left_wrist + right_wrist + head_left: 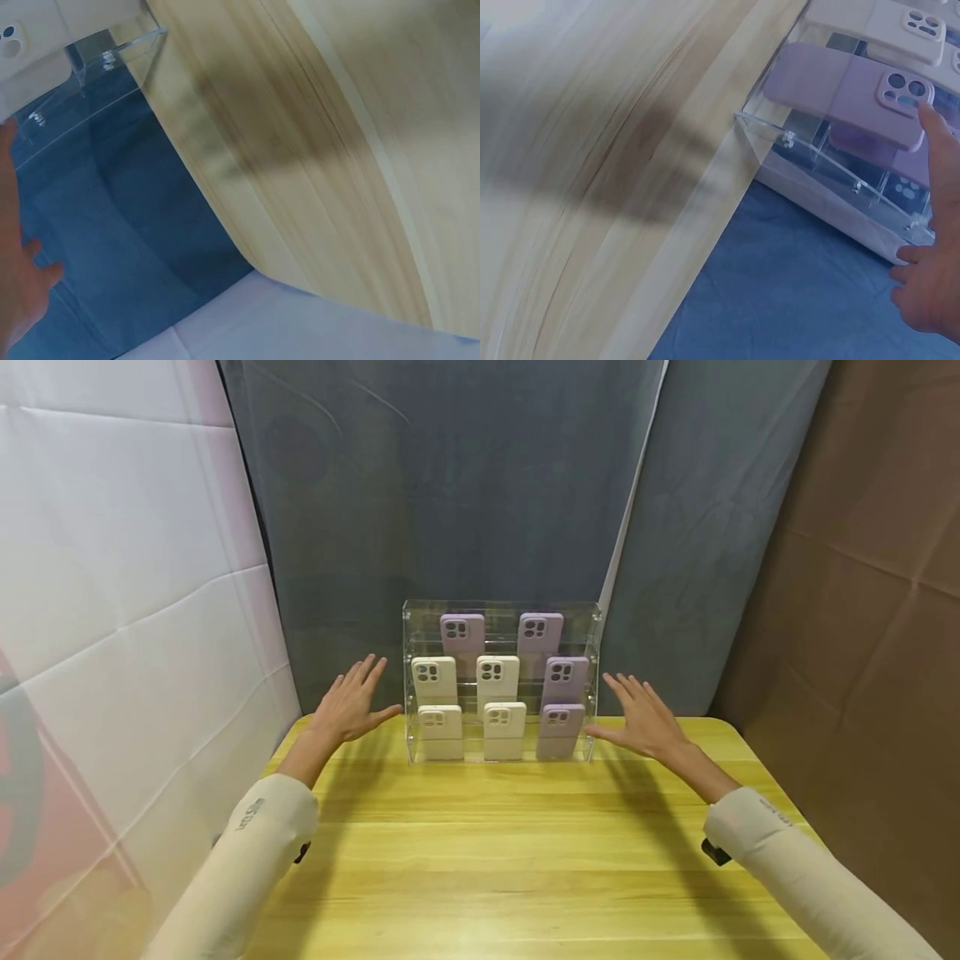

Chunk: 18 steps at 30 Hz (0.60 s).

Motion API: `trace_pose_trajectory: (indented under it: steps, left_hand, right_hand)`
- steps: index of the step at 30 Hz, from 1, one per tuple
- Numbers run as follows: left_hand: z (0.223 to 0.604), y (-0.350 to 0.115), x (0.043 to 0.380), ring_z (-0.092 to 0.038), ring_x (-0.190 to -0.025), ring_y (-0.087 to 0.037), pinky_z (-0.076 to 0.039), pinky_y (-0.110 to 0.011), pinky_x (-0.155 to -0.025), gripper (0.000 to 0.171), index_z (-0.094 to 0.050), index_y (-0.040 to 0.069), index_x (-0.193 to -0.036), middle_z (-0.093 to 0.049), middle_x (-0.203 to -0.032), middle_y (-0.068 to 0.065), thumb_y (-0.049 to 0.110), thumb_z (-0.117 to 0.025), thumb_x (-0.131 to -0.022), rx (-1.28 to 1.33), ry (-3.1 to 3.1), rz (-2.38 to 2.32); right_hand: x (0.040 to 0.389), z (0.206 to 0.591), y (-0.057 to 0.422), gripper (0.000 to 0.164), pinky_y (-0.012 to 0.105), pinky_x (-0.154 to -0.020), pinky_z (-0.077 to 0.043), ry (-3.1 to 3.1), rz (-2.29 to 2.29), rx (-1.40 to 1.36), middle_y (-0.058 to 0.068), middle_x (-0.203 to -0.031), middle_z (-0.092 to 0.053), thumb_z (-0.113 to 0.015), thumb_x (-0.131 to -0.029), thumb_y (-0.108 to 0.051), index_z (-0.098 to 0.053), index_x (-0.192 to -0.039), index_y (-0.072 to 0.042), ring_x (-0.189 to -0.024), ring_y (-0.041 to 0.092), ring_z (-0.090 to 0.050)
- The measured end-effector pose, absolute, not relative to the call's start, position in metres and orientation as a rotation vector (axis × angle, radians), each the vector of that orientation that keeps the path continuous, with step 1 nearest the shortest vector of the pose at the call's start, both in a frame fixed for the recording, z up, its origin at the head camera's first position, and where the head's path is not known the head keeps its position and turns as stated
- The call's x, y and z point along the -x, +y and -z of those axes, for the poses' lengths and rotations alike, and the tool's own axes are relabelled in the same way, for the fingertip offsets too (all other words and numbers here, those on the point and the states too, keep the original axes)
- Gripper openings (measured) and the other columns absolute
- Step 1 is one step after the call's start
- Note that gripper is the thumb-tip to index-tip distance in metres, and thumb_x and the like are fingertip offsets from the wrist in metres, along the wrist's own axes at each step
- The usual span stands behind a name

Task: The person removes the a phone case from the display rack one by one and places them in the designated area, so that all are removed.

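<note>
A clear acrylic tiered stand (501,605) stands at the far side of the wooden table, holding phone cases in three rows. The top row has two purple cases (540,633); the lower rows have white cases (498,677) at left and middle, purple ones at right. My left hand (348,702) is spread beside the stand's left side, thumb pointing at it. On the other side, my right hand (641,718) is also spread, its thumb near the front purple case (847,94). Neither hand holds anything. Only part of each hand shows in its wrist view.
The yellowish wooden table (480,860) stretches from the stand toward me. A dark grey curtain (450,485) hangs behind it, a white cloth (135,527) on the left and a brown one (862,610) on the right. Both forearms wear light sleeves (251,852).
</note>
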<state>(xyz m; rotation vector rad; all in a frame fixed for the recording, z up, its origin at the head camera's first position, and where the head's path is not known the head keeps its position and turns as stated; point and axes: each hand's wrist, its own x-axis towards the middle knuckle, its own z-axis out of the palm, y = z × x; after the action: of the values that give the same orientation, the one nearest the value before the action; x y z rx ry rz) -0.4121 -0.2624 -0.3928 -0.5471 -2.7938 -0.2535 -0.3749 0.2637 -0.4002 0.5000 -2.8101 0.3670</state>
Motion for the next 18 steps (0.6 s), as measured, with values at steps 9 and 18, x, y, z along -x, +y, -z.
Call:
trace_pose_trajectory:
  steps: [9, 18]
  left_hand:
    - [0.398, -0.254, 0.419, -0.021, -0.154, -0.047, -0.028, -0.065, -0.12, 0.098, -0.012, 0.003, -0.167, -0.015, -0.17, -0.025, 0.048, -0.068, -0.1, 0.564, -2.799, 0.48]
    - [0.403, -0.247, 0.424, -0.016, -0.156, -0.045, -0.026, -0.068, -0.12, 0.092, -0.01, 0.004, -0.167, -0.011, -0.171, -0.023, 0.043, -0.064, -0.104, 0.583, -2.811, 0.661]
  right_hand:
    - [0.373, 0.406, 0.254, 0.103, 0.057, -0.128, -0.015, -2.787, -0.394, -0.549, 0.024, -0.163, -0.036, -0.078, -0.087, -0.059, -0.031, -0.163, -0.008, -0.15, 0.043, -0.033]
    - [0.371, 0.408, 0.242, 0.094, 0.056, -0.128, -0.017, -2.791, -0.462, -0.56, 0.021, -0.159, -0.044, -0.08, -0.089, -0.05, -0.037, -0.161, -0.007, -0.144, 0.041, -0.045]
